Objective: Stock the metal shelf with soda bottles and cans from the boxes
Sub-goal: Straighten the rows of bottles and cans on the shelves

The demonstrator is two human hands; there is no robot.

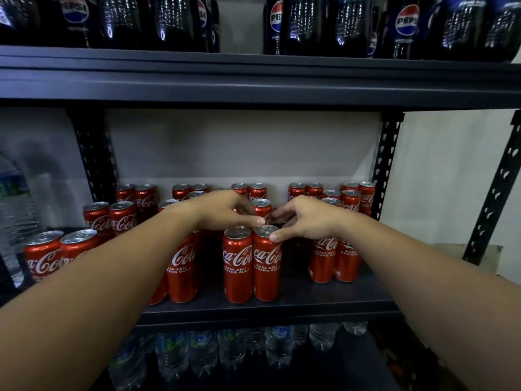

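Front can pair [252, 263], shelf [282, 306] edge: below both hands; left hand [225, 211] fingertips together, hold unclear; right hand [301, 221] thumb on right can's rim.

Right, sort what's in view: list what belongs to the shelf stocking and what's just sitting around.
Part of the job:
- cans on the middle shelf
- Pepsi bottles on the shelf above
- left hand over the cans
- right hand, thumb on a front can's rim

Just there:
- water bottles on the shelf below
- large water bottle at far left
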